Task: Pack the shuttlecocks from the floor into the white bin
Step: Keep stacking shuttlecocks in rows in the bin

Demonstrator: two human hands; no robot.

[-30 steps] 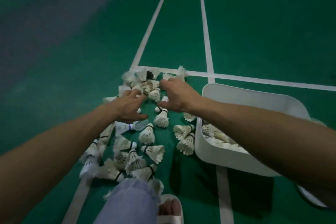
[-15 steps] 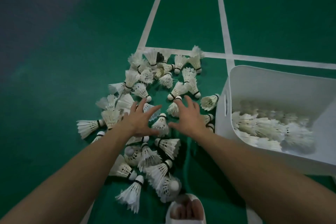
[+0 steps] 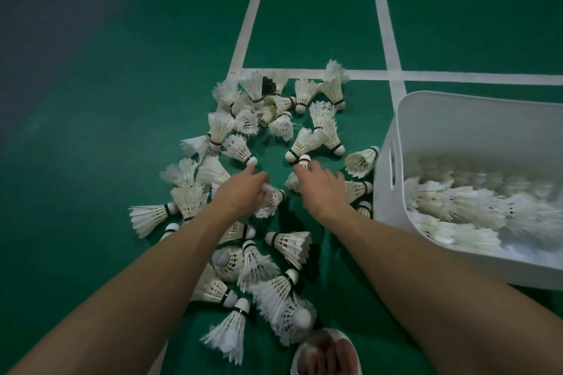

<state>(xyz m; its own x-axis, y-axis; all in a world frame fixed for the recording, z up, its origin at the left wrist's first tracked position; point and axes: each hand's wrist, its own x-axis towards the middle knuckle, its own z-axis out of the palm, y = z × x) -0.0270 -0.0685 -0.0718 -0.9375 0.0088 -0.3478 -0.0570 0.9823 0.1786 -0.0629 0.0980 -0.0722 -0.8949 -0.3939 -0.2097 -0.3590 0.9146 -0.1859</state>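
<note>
Shuttlecocks (image 3: 291,245) look feathered with smooth pale caps; the bin (image 3: 393,222) smooth matt white plastic; the floor (image 3: 122,100) matt green.

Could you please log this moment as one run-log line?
left hand, right hand: at floor shuttlecocks, grips unclear | white bin: partly filled

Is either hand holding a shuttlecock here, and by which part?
It cannot be told. The left hand curls over a shuttlecock at its feathers; the right hand covers a second shuttlecock near its cork; no closed grip shows.
</note>
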